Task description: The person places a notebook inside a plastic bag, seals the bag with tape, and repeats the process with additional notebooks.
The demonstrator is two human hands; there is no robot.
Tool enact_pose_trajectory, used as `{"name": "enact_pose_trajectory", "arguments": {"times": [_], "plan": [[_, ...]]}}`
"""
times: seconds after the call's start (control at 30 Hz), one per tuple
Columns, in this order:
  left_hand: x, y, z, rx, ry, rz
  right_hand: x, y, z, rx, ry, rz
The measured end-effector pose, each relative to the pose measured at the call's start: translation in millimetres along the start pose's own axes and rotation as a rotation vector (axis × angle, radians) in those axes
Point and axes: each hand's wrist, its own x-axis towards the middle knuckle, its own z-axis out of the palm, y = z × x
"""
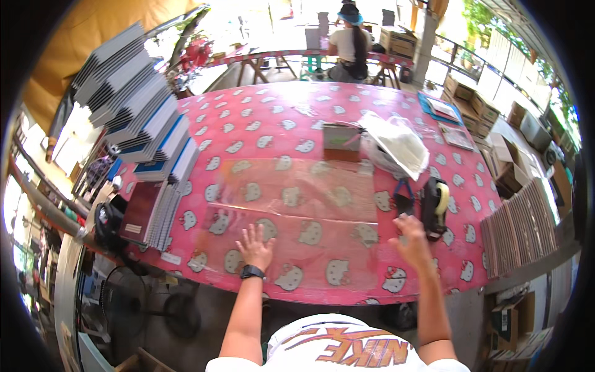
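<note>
Nearest the camera, we record a white short-sleeved shirt with an orange-brown print (pixel 334 341), on the near side of a large, creased, clear plastic sheet (pixel 322 186), our landmark. We find the sheet lying flat on a table with a pink cover patterned with white cartoon cat faces (pixel 211 115).

Left hand (pixel 256 249): palm down, fingers spread, on the near left part of the sheet; black wristwatch (pixel 252 271) at its wrist.

Right hand (pixel 414 242): blurred, just beyond the sheet's right edge, thumb apart from loosely bent fingers. Its fingertips are close to a blue-handled tool with a dark lower part (pixel 403 201); we cannot tell whether they touch it.

Right of the sheet, past that tool, we note a black tape dispenser with a pale yellow roll (pixel 437 208). By the sheet's far edge: a small grey-green and brown box (pixel 341 144) and, to its right, a crumpled white plastic bag (pixel 396 149). Left of the sheet we see a tall, staggered stack of books with white page edges (pixel 145 118), a maroon-covered book (pixel 142 211) at its near end
</note>
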Motion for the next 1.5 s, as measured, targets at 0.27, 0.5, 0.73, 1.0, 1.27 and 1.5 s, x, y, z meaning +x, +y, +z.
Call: {"name": "enact_pose_trajectory", "arguments": {"times": [0.27, 0.5, 0.73, 1.0, 1.27, 1.5], "plan": [[0.8, -31.5, -63.4, -0.320, 0.098, -0.006, 83.1, -155.6, 143.7, 0.411, -0.056, -0.053], [80.2, -377.4, -147.2, -0.159, 0.758, -0.449, 168.5, -427.3, 313.8, 1.348, -0.817, 0.294], [95.1, -500.7, -134.2, -1.031, 0.349, -0.564, 182.1, -549.0, 386.5, 1.341, -0.826, 0.563], [90.4, -524.1, -126.5, -1.068, 0.364, -0.481, 209.5, -565.9, 397.2, 0.895, -0.340, 0.441], [153.6, -423.3, -174.9, -0.139, 0.583, 0.117, 215.5, -537.9, 389.9, 0.505, 0.006, -0.223], [164.6, -423.0, -151.9, 0.013, 0.009, 0.146, 216.6, -536.8, 391.4, 0.407, -0.318, -0.346]]}}
